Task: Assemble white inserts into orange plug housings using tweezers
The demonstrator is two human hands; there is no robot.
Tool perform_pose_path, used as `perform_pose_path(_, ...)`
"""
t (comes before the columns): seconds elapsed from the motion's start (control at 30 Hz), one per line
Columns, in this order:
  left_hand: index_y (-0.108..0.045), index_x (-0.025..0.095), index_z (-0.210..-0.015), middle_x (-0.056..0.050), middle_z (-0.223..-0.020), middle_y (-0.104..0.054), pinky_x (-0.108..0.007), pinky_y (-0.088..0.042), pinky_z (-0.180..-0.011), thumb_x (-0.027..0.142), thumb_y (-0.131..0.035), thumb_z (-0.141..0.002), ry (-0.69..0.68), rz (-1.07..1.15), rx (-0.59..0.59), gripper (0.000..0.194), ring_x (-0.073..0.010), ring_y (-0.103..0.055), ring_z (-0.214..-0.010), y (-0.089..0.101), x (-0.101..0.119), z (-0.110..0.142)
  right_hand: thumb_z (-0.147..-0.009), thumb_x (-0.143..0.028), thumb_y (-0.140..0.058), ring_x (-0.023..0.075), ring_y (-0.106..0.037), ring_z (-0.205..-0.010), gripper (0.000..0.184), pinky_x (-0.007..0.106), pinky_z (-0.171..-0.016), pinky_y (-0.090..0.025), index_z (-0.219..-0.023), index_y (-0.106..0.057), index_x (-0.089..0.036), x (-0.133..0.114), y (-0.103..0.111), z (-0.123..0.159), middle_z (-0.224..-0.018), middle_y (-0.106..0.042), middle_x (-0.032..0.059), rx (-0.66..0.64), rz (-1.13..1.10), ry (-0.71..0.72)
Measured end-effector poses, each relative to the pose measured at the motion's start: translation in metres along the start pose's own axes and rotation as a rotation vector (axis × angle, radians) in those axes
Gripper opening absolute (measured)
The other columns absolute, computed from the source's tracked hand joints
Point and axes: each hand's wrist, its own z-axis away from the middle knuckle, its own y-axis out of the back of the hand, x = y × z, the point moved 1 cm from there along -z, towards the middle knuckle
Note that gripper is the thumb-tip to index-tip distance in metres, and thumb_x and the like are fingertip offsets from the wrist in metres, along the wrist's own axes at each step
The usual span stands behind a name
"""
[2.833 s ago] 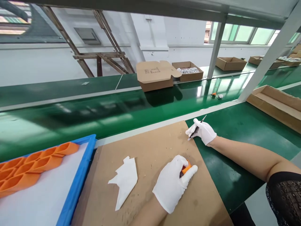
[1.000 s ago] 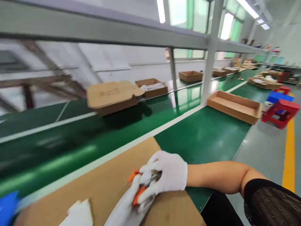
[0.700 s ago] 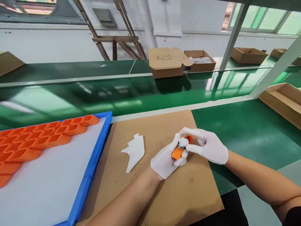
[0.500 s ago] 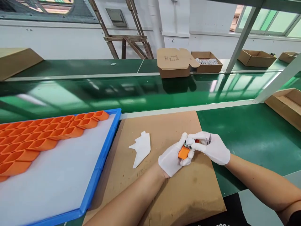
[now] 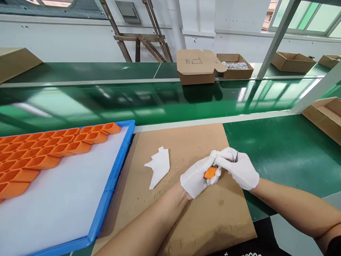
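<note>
Both hands wear white gloves and meet over a brown board (image 5: 186,142). My left hand (image 5: 195,176) is closed round a small orange part (image 5: 210,172). My right hand (image 5: 238,169) is closed on thin metal tweezers (image 5: 235,156), whose ends stick up above its knuckles, and its fingertips press on the top of the orange part. A torn white paper scrap (image 5: 159,165) lies on the board to the left of my hands.
A blue tray (image 5: 112,177) with a white liner holds several orange parts (image 5: 53,145) at the left. A green conveyor belt (image 5: 133,103) runs behind. Cardboard boxes (image 5: 198,67) stand beyond it, another box (image 5: 323,115) at the right, and a white post (image 5: 314,93).
The view swung right and back to the board. My right hand came from the board's far corner to the orange part in my left hand, and both hands now sit slightly lower.
</note>
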Motion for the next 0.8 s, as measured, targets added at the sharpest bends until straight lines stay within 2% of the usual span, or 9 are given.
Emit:
perform_pose_path(0.17, -0.052, 0.016, -0.069, 0.002, -0.053, -0.046, -0.025, -0.028, -0.058, 0.07, -0.055, -0.092, -0.008, -0.008, -0.026, 0.058, -0.0093, -0.036, -0.053, 0.002, 0.0, 0.0, -0.072, -0.054, -0.085, 0.0176, -0.063, -0.074, 0.039, 0.032, -0.066, -0.052, -0.078, -0.076, -0.017, 0.004, -0.002, 0.003, -0.086, -0.067, 0.0056, 0.039, -0.012, -0.044)
perform_pose_path(0.23, -0.053, 0.016, -0.07, 0.001, -0.054, -0.046, -0.025, -0.027, -0.057, 0.069, -0.049, -0.095, -0.003, -0.025, -0.033, 0.059, -0.0097, -0.035, -0.052, 0.002, -0.002, 0.001, -0.073, -0.054, -0.084, 0.0163, -0.064, -0.069, 0.041, 0.034, -0.067, -0.055, -0.094, -0.078, -0.018, 0.005, -0.002, 0.004, -0.087, -0.067, 0.0038, 0.016, -0.055, -0.021)
perform_pose_path(0.33, -0.053, 0.016, -0.071, 0.001, -0.055, -0.045, -0.026, -0.025, -0.057, 0.067, -0.043, -0.098, 0.005, -0.034, -0.048, 0.058, -0.0106, -0.033, -0.054, 0.002, -0.006, 0.002, -0.069, -0.051, -0.087, 0.0155, -0.065, -0.063, 0.057, 0.037, -0.067, -0.058, -0.116, -0.075, -0.022, 0.004, -0.002, 0.006, -0.086, -0.065, 0.0011, -0.048, -0.08, 0.035)
perform_pose_path(0.4, -0.053, 0.016, -0.07, 0.0, -0.056, -0.045, -0.026, -0.028, -0.06, 0.064, -0.043, -0.099, -0.012, -0.038, -0.058, 0.057, -0.0114, -0.035, -0.057, 0.002, -0.008, 0.003, -0.066, -0.05, -0.089, 0.016, -0.065, -0.061, 0.055, 0.036, -0.064, -0.058, -0.111, -0.077, -0.021, 0.004, -0.003, 0.008, -0.085, -0.064, 0.0013, -0.041, -0.052, 0.019)
perform_pose_path(0.5, -0.054, 0.016, -0.071, -0.001, -0.058, -0.048, -0.026, -0.03, -0.064, 0.063, -0.05, -0.096, -0.037, -0.034, -0.067, 0.054, -0.0118, -0.038, -0.059, 0.003, -0.008, 0.003, -0.071, -0.054, -0.085, 0.0167, -0.065, -0.06, 0.045, 0.034, -0.061, -0.056, -0.097, -0.079, -0.018, 0.003, -0.005, 0.007, -0.081, -0.063, 0.0024, -0.02, -0.07, -0.053)
perform_pose_path(0.6, -0.054, 0.016, -0.071, -0.001, -0.06, -0.051, -0.025, -0.029, -0.061, 0.065, -0.061, -0.09, -0.036, -0.011, -0.066, 0.053, -0.0108, -0.038, -0.058, 0.004, -0.007, 0.003, -0.074, -0.056, -0.082, 0.0187, -0.067, -0.072, 0.041, 0.03, -0.063, -0.054, -0.084, -0.079, -0.017, 0.004, -0.005, 0.005, -0.084, -0.066, 0.0057, -0.035, -0.063, -0.031)
perform_pose_path(0.63, -0.054, 0.016, -0.071, 0.0, -0.06, -0.051, -0.025, -0.029, -0.061, 0.065, -0.062, -0.089, -0.033, -0.003, -0.063, 0.053, -0.0105, -0.039, -0.058, 0.003, -0.006, 0.003, -0.075, -0.057, -0.081, 0.0191, -0.067, -0.075, 0.041, 0.03, -0.063, -0.054, -0.086, -0.08, -0.017, 0.004, -0.004, 0.005, -0.087, -0.068, 0.0068, -0.039, -0.041, -0.018)
perform_pose_path(0.7, -0.054, 0.016, -0.071, 0.0, -0.06, -0.051, -0.023, -0.031, -0.06, 0.065, -0.06, -0.091, -0.029, 0.016, -0.057, 0.053, -0.0103, -0.039, -0.058, 0.002, -0.006, 0.002, -0.08, -0.058, -0.076, 0.0186, -0.067, -0.076, 0.047, 0.031, -0.065, -0.056, -0.106, -0.08, -0.019, 0.007, -0.002, 0.005, -0.098, -0.07, 0.008, -0.052, 0.003, 0.001)
perform_pose_path(0.8, -0.056, 0.016, -0.075, 0.001, -0.06, -0.049, -0.022, -0.032, -0.059, 0.067, -0.059, -0.091, -0.003, 0.073, -0.03, 0.053, -0.0096, -0.039, -0.057, 0.001, -0.007, 0.001, -0.086, -0.055, -0.069, 0.0191, -0.069, -0.079, 0.065, 0.035, -0.073, -0.061, -0.144, -0.06, -0.025, 0.012, 0.001, 0.009, -0.129, -0.066, 0.0097, -0.096, 0.155, 0.153)
